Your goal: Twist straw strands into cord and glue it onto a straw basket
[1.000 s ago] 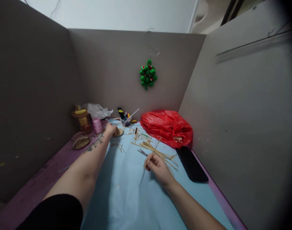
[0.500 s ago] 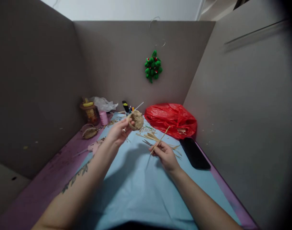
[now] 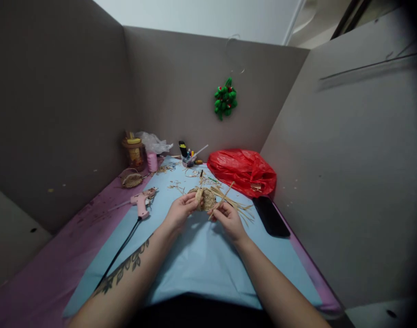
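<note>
A small woven straw basket point(image 3: 208, 199) is gripped at its left side by my left hand point(image 3: 181, 210), above the blue sheet. Close to its right side, my right hand point(image 3: 229, 221) pinches a thin straw strip point(image 3: 228, 192) that slants up to the right. Whether the strip touches the basket I cannot tell. Behind my right hand lies a bundle of loose straw strips point(image 3: 240, 208) on the sheet. The scissors seen there earlier are hidden now.
A pink glue gun point(image 3: 140, 203) with a black cord lies left. Another small woven basket point(image 3: 131, 180), a pink thread spool point(image 3: 152, 161) and a lidded jar point(image 3: 133, 154) stand behind it. A red plastic bag point(image 3: 244, 171) and a black phone-like slab point(image 3: 271, 216) are right.
My left hand has picked up the woven basket from the back left of the sheet and brought it close to my right hand. The right hand keeps its straw strip.
</note>
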A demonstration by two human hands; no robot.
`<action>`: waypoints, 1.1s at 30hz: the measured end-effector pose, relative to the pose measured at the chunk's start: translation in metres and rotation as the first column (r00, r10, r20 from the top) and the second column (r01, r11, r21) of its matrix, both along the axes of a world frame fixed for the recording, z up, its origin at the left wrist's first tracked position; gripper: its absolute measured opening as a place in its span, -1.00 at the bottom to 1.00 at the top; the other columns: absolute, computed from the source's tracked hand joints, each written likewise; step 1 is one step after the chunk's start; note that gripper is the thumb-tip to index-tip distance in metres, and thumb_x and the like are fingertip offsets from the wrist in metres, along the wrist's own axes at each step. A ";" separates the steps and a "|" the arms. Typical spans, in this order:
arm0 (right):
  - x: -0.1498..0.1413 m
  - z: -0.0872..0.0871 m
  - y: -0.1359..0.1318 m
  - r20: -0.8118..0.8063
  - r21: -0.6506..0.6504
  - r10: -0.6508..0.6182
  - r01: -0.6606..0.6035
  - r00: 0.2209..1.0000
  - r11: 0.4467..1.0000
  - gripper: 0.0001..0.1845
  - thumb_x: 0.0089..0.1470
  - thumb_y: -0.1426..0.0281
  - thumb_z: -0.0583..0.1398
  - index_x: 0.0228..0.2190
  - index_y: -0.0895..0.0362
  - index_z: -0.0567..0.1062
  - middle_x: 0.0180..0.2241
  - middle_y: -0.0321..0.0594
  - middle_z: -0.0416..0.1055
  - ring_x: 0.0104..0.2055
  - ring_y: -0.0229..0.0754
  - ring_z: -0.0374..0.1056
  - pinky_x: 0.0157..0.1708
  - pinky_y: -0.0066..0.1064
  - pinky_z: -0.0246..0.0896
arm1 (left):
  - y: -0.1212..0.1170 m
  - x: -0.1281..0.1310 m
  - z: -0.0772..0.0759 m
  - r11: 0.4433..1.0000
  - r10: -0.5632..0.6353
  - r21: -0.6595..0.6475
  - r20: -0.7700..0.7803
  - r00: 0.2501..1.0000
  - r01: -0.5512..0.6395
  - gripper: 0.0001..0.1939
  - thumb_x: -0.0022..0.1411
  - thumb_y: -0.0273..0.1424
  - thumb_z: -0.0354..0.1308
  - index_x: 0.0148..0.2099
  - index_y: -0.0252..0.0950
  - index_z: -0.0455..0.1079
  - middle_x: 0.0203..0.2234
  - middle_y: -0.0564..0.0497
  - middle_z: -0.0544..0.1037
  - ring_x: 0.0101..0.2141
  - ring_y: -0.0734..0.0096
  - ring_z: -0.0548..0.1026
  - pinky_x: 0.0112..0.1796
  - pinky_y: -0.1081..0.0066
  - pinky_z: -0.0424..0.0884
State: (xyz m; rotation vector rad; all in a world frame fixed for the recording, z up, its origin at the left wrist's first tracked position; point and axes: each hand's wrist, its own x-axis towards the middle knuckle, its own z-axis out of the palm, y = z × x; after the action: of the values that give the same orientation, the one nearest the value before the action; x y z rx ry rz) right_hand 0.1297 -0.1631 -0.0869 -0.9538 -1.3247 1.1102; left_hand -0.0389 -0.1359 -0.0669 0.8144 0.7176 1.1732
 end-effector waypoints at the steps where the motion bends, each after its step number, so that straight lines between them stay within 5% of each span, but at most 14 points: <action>1: 0.001 -0.001 0.001 0.014 0.000 0.002 -0.002 1.000 1.000 -0.81 -0.04 0.25 0.22 -0.47 0.12 0.41 -0.49 -0.26 0.45 -0.50 -0.27 0.30 -0.44 -0.42 0.22 | -0.001 0.000 -0.001 1.000 0.005 -0.005 0.012 1.000 -0.005 -0.55 -0.26 -0.42 0.42 -0.21 -0.36 0.50 -0.36 -0.07 0.59 -0.36 0.38 0.51 -0.23 0.44 0.33; 14: 0.004 -0.003 0.002 0.000 0.000 0.068 -0.068 0.998 0.998 -0.87 -0.04 0.33 0.19 -0.45 0.13 0.37 -0.52 -0.27 0.45 -0.53 -0.30 0.27 -0.47 -0.43 0.18 | -0.006 0.003 0.000 0.998 -0.036 -0.058 0.016 0.999 0.036 -0.55 -0.24 -0.44 0.42 -0.21 -0.34 0.45 -0.22 -0.09 0.55 -0.25 0.37 0.49 -0.29 0.47 0.31; 25: 0.000 0.001 -0.001 0.006 -0.019 0.073 -0.073 0.997 0.997 -0.84 -0.07 0.31 0.21 -0.45 0.12 0.37 -0.53 -0.31 0.42 -0.53 -0.31 0.26 -0.48 -0.45 0.16 | -0.005 -0.001 0.001 0.985 -0.094 -0.127 0.188 0.978 0.119 -0.75 0.11 -0.33 0.17 -0.16 -0.32 0.40 -0.20 -0.13 0.55 -0.18 0.25 0.51 -0.22 0.33 0.41; 33: -0.003 0.001 -0.005 0.028 -0.005 0.006 -0.006 1.000 1.000 -0.76 -0.10 0.26 0.23 -0.36 0.13 0.42 -0.58 -0.35 0.37 -0.58 -0.32 0.20 -0.51 -0.43 0.12 | -0.007 -0.002 -0.005 0.994 -0.114 -0.001 0.030 0.993 0.114 -0.58 -0.10 -0.38 0.36 -0.15 -0.32 0.39 -0.17 -0.14 0.53 -0.18 0.23 0.51 -0.23 0.35 0.41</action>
State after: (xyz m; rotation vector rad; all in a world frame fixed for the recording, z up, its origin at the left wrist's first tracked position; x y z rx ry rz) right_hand 0.1269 -0.1677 -0.0855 -0.9724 -1.3492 1.1087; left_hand -0.0410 -0.1427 -0.0721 0.8234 0.6400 1.0795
